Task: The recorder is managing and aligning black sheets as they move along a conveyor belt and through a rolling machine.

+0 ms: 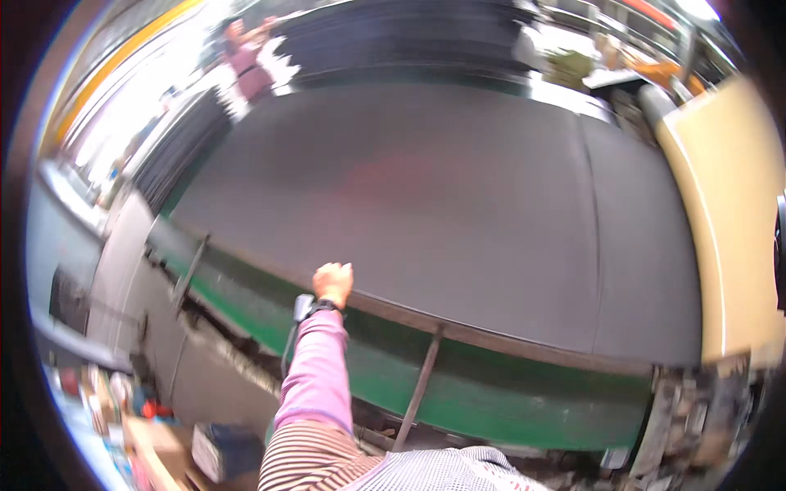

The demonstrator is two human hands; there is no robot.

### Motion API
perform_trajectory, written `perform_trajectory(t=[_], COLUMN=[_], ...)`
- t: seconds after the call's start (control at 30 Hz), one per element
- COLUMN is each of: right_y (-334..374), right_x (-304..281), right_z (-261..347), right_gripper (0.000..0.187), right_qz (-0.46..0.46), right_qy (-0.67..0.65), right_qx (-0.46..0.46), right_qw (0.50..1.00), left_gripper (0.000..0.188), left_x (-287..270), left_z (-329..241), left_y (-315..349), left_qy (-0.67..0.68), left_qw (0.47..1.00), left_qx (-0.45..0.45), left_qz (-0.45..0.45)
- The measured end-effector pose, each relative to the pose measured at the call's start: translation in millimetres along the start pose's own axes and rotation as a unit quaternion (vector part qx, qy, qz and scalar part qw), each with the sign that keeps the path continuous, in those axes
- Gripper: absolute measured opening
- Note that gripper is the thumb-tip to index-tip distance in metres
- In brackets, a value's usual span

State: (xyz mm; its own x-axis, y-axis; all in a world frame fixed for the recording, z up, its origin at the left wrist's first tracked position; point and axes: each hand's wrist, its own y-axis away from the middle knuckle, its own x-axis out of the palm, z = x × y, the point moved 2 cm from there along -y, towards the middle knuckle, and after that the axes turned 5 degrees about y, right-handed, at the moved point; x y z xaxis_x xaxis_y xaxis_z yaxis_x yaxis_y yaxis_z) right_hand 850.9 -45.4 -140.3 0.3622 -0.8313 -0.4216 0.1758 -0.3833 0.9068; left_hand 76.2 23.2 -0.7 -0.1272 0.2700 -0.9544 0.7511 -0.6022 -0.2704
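The left grip (pixel 333 282) is a closed fist, clamped on the near edge of a large dark sheet (pixel 458 204) that lies flat on the bench (pixel 491 401). A black wristband (pixel 321 307) sits on that wrist above a pink sleeve (pixel 315 372). The right grip is out of view.

Low at the left, a small blue-grey box (pixel 221 450) stands on the floor beside a brown carton (pixel 160 438); what they hold I cannot tell. Further left is a clutter of small coloured items (pixel 98 401), too blurred to name.

The bench has a green front with thin metal struts (pixel 417 393). The sheet covers nearly the whole top. At the right a tan panel (pixel 737 221) stands just beside it.

Beyond the sheet, a stack of dark sheets (pixel 409 41) rises at the far edge, and another stack (pixel 180 139) runs along the left. A person in a pink top (pixel 250 69) stands far off at the upper left.
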Motion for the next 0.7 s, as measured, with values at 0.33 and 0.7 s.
perform_trajectory(t=[0.33, 0.7], right_y=[90.1, 92.4], right_x=[47.1, 113.4], right_z=[16.6, 27.8], right_gripper=[0.032, 0.037], right_qz=[-0.068, -0.021], right_qy=[-0.131, -0.261], right_qx=[0.125, 0.141], right_qw=[0.981, 0.955], left_gripper=[0.024, 0.028], left_x=[21.6, 9.1], left_z=[-53.7, -204.9], left_y=[46.4, 135.9], left_qy=[0.218, 0.236], left_qw=[0.927, 0.889], left_qx=[0.254, 0.351], left_qz=[0.171, 0.174])
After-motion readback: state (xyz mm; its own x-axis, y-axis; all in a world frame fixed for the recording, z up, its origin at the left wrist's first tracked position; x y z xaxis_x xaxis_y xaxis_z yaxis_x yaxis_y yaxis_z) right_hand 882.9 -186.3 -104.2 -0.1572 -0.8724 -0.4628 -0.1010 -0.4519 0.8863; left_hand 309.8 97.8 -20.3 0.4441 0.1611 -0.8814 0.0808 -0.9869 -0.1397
